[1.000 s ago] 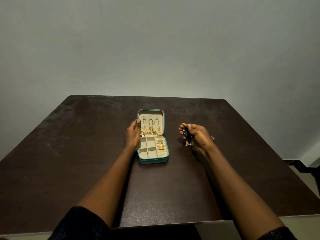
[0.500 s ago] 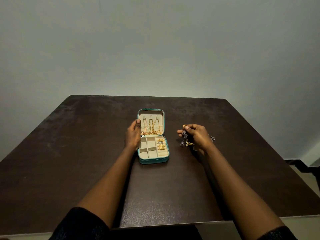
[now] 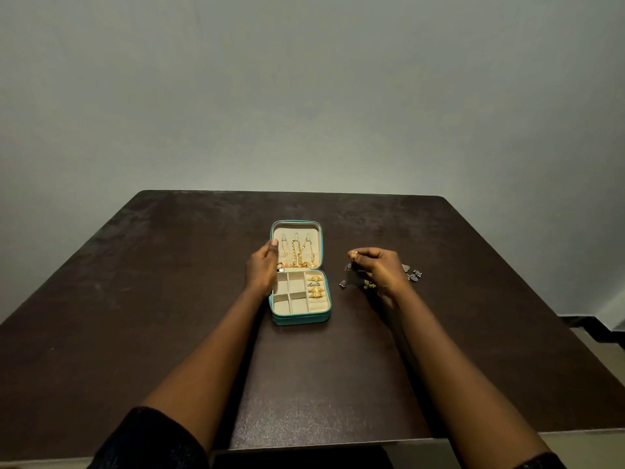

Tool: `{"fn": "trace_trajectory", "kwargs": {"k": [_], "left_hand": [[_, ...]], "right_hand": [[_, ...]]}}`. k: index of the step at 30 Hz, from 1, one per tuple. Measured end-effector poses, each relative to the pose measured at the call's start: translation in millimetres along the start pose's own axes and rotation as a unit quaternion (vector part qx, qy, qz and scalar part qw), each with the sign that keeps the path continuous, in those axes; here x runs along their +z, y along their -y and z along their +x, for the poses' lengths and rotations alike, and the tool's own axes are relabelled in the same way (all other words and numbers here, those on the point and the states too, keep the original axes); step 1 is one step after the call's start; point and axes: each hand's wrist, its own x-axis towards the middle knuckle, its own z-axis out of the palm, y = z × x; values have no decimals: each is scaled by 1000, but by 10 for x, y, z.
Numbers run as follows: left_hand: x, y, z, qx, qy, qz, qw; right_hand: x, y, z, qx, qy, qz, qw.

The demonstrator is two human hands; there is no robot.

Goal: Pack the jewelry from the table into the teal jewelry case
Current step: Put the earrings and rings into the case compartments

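Where the table's [image 3: 135,299] near edge meets the bottom of the view, two dark sleeves [image 3: 148,441] show, and bare forearms reach from them across the dark brown top toward its middle. Past them the teal jewelry case [image 3: 301,319] lies open about midway between the left and right edges, its base toward the near edge and its lid [image 3: 296,228] propped up on the far side. The base is divided into beige compartments; the right-hand column holds gold rings [image 3: 316,286], while the others look bare. The left hand [image 3: 262,272] grips the case's left side at the hinge, fingers curled round the wall and thumb tip against the lid's inner edge. To the right of the case, apart from it, the right hand [image 3: 382,269] hovers just above the table and pinches a small gold piece [image 3: 354,254] between thumb and fingertips; whether the dark bead under it hangs from the fingers or lies on the top cannot be told. Loose jewelry pieces [image 3: 414,275] lie scattered on the table around that hand, toward the right edge. In the lid, gold chains [image 3: 297,255] hang from three hooks. Beyond the far edge rises a plain grey wall [image 3: 304,96].
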Motion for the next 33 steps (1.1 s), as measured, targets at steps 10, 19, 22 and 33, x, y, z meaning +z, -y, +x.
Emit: {"fn": "trace_trajectory", "kwargs": {"k": [10,19,22,33], "left_hand": [[25,-63,64,-11,-62,181,981],[510,-503,-234,256,20,331,908],[712,-617,-353,222,197,294,909],[739,-574,-438,116,197,186,956]], "right_hand": [[-64,6,-17,33,-7,68,997],[-115,19,-24,22,-13,84,996],[-120,5,-39,19,-10,100,995],[-169,38,-46,52,-64,169,982]]}}
